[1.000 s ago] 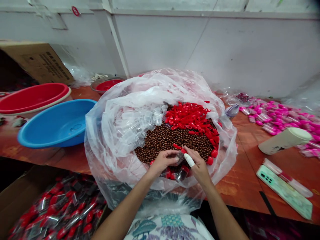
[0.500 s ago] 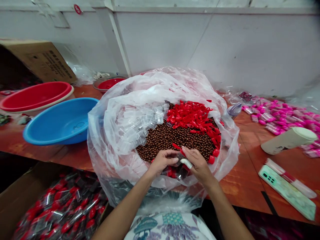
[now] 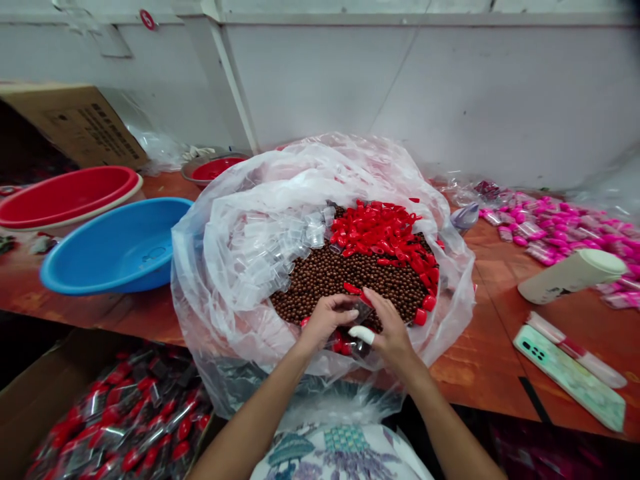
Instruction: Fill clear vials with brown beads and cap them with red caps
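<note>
My left hand (image 3: 329, 323) has its fingers closed round a small clear plastic container (image 3: 361, 310) with dark contents, just above the brown beads. My right hand (image 3: 389, 328) is at the container's right side, its fingers stretched along it. A white cover sits on the right thumb (image 3: 362, 334), which stands away from the container. A red plastic piece (image 3: 352, 288) shows just beyond the fingertips. Small brown round beads (image 3: 330, 273) fill the middle of the big clear plastic bag (image 3: 210, 233). Red plastic pieces (image 3: 377, 227) and clear empty containers (image 3: 270, 243) lie on the beads.
A blue basin (image 3: 120, 247) and a red basin (image 3: 65, 197) stand at left. Below is a carton of red-capped containers (image 3: 130, 407). On the right are a pale tumbler (image 3: 570, 277), a phone (image 3: 570, 377) and pink-capped containers (image 3: 565, 223).
My right thumb has come away from the container and the right fingers have straightened. My left hand stays round the container. The view has shifted slightly.
</note>
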{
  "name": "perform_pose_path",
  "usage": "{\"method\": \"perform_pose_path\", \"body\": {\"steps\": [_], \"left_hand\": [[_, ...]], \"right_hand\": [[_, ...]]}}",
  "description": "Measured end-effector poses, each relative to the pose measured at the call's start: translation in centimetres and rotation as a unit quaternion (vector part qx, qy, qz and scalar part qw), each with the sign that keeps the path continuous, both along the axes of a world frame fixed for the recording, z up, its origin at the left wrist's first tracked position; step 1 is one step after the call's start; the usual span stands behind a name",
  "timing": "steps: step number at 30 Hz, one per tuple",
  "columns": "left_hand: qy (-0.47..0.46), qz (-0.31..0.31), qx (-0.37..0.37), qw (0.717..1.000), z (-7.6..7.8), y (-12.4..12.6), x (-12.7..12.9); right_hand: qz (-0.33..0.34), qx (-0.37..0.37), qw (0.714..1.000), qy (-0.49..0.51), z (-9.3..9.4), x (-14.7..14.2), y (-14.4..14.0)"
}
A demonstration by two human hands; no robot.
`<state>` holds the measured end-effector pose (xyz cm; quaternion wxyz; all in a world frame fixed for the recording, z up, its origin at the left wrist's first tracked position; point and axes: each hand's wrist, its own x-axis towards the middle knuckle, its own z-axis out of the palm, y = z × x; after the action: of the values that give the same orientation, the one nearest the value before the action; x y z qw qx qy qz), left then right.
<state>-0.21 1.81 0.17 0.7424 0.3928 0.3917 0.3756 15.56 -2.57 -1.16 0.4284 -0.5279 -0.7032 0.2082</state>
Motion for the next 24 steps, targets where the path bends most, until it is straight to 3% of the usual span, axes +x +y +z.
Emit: {"method": "perform_pose_path", "body": {"steps": [7,13,20,24], "left_hand": [[-0.017,0.011,0.013,1.0,-0.1,-0.6,-0.1],[-0.069,-0.038,-0.147,0.986,0.8,-0.5,0.3],[-0.079,-0.036,-0.171,0.981,0.8,-1.0,1.0],[-0.074,-0.021,-0.187,0.979,0.8,-1.1,0.9]], "right_hand": [[0.02,0.047,0.997,-0.065,-0.4,0.3,0.8],[-0.003,0.071,0.995,-0.068,0.3,-0.9,-0.1],[0.036,0.081,0.989,-0.122,0.2,-2.1,-0.6],[-0.002,0.076,0.993,-0.088,0.1,-2.3,-0.7]]}}
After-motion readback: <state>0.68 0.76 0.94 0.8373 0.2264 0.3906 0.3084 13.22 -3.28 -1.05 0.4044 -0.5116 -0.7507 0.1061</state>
